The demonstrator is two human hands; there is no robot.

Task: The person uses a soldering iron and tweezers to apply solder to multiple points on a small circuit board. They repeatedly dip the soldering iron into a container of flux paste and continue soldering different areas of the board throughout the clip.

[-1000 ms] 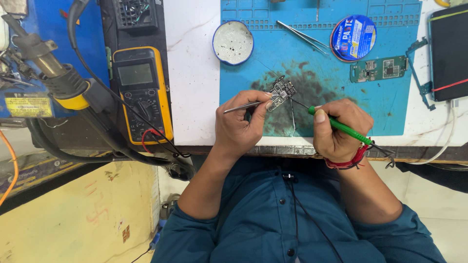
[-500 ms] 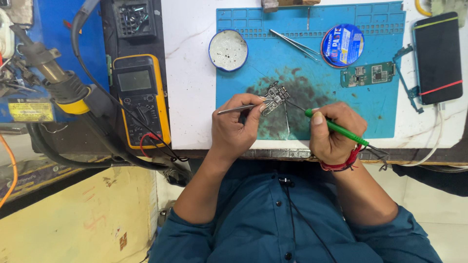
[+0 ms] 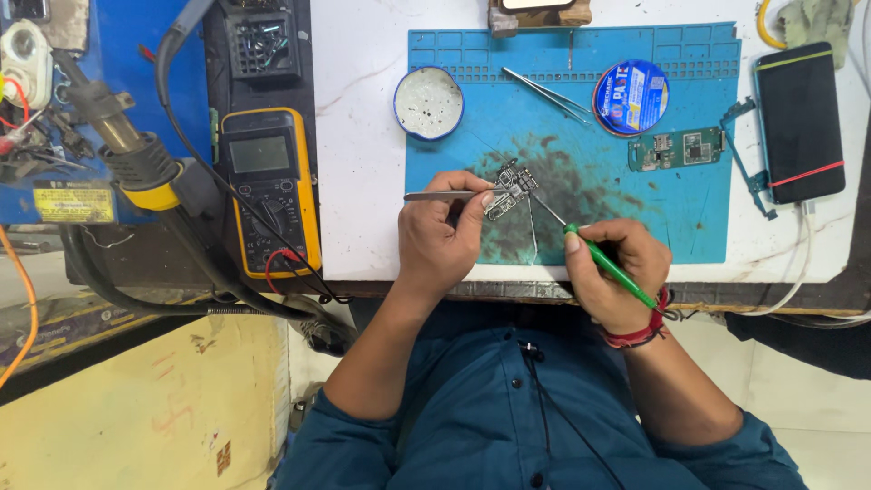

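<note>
Gripping tweezers [image 3: 445,195], left hand [image 3: 440,238] steadies circuit board [image 3: 504,191]; right hand [image 3: 612,272] grasps soldering iron [image 3: 603,263] beside tin [image 3: 428,102].

We have a white marble-look bench top [image 3: 363,163] carrying a blue work mat [image 3: 689,227] as our landmark. On the mat's upper left sits a round blue-rimmed dish [image 3: 429,102]; right of it, tweezers [image 3: 547,93], then a round blue tin [image 3: 631,97], with a green circuit board [image 3: 676,150] just below the tin. A small metal-framed board [image 3: 505,192] lies on the mat's dark stained middle. Off the mat's right edge, a black phone [image 3: 800,122] lies on the bench. Well left of the mat, a yellow multimeter [image 3: 268,186] sits at the bench's left edge.
</note>
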